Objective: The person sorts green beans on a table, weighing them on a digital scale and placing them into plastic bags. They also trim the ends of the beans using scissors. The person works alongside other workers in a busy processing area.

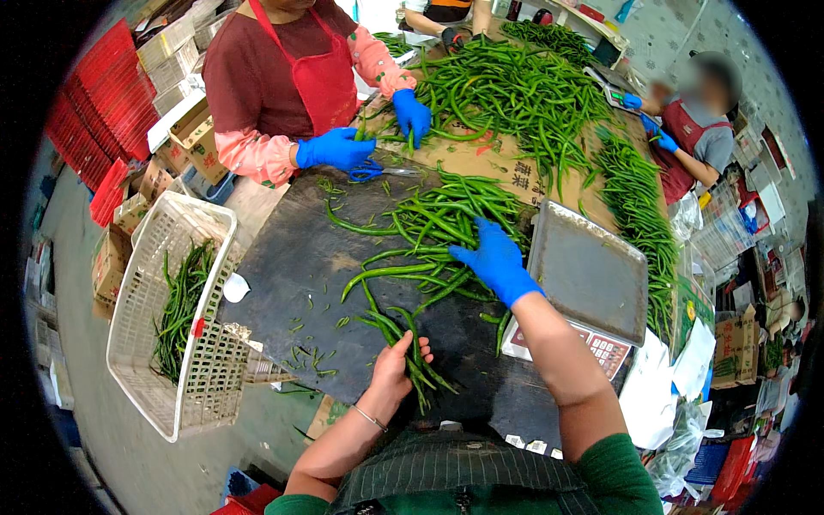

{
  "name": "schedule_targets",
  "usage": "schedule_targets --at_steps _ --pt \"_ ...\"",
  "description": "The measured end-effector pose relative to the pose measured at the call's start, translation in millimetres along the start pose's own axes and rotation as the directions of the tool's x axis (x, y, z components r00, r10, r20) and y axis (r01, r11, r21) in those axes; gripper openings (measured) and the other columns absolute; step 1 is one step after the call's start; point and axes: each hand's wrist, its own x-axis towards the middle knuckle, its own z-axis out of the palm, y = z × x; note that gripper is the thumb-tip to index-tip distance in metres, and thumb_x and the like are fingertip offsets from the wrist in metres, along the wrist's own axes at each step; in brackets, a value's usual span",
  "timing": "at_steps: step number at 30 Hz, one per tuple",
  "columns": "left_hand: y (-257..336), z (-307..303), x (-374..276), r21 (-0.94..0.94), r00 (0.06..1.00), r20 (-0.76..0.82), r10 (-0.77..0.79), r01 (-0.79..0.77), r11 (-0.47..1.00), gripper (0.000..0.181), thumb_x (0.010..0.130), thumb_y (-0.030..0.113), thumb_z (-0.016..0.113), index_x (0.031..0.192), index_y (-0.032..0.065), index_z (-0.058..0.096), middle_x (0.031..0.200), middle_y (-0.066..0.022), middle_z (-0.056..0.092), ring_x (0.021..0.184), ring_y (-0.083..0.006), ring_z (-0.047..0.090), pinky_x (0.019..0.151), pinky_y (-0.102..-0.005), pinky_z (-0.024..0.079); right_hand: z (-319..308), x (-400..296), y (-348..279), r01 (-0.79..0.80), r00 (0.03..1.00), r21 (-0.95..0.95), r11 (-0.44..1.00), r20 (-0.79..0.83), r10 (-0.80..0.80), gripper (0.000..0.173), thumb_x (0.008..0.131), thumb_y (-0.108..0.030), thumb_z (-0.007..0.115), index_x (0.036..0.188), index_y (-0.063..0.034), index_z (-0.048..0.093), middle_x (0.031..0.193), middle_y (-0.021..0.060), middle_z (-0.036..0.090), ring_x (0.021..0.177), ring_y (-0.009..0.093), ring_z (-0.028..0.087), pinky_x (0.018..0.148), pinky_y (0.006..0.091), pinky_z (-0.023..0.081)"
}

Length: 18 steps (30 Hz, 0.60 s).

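Observation:
My bare left hand (394,368), with a bracelet at the wrist, grips a small bunch of long green chili peppers (393,328) above the dark tabletop (290,277) near its front edge. In a blue glove, my right hand (496,257) rests on a loose pile of green chili peppers (431,222), its thumb spread away from the fingers. Whether any pepper is pinched under that palm is hidden. Right beside my right forearm stands a digital scale (589,277) with a bare metal pan. Cut stem bits (309,360) lie scattered left of the bunch.
A white plastic crate (177,199) holding green peppers stands off the table's left edge. Across from me, a co-worker's blue-gloved hands (338,149) work beside blue-handled scissors (367,170). A large pepper heap (515,90) covers flattened cardboard (470,154). Another row of peppers (634,193) lies right.

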Motion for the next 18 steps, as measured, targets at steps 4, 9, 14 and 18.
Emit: schedule_targets --at_steps 4,9,14,18 --pt "-1.7 -3.4 -12.9 0.033 0.996 0.054 0.077 -0.079 0.996 0.024 0.086 0.024 0.058 0.100 0.0046 0.053 0.079 -0.0047 0.056 0.069 -0.0157 0.055 0.066 -0.0322 0.050 15.0 24.4 -8.3 -0.111 0.969 -0.251 0.962 0.186 0.160 0.073 0.068 -0.035 0.070 0.125 -0.0028 0.040 0.106 0.0211 0.057 0.095 0.036 0.057 0.080 0.0418 0.046" --pt "4.7 -12.6 -32.2 -0.043 0.991 0.078 0.109 -0.106 0.993 0.022 0.085 0.022 0.060 0.098 0.0055 0.053 0.077 -0.0030 0.054 0.069 -0.0146 0.053 0.067 -0.0316 0.049 -0.2 11.4 3.8 -0.155 0.975 0.303 0.940 0.198 0.097 0.057 0.070 -0.021 0.067 0.118 0.0030 0.047 0.108 0.0189 0.058 0.097 0.031 0.058 0.082 0.0362 0.045" --pt "3.0 -11.4 -30.1 -0.066 0.988 0.089 0.128 -0.122 0.990 0.022 0.087 0.022 0.058 0.100 0.0059 0.052 0.085 -0.0057 0.058 0.077 -0.0169 0.056 0.070 -0.0330 0.049 -18.4 -30.5 15.6 -0.363 0.911 0.724 0.587 0.408 0.061 0.056 0.072 -0.014 0.067 0.121 0.0025 0.046 0.110 0.0121 0.058 0.098 0.020 0.054 0.086 0.0303 0.042" --pt "-1.5 -1.7 -22.0 -0.058 0.980 0.156 0.123 -0.116 0.992 0.027 0.088 0.024 0.056 0.107 0.0057 0.051 0.098 -0.0085 0.058 0.090 -0.0198 0.057 0.078 -0.0347 0.048 -5.1 -85.1 11.9 -0.137 0.984 0.588 0.797 0.171 0.044 0.052 0.076 -0.018 0.064 0.123 -0.0045 0.045 0.106 0.0174 0.059 0.092 0.032 0.058 0.079 0.0357 0.046"
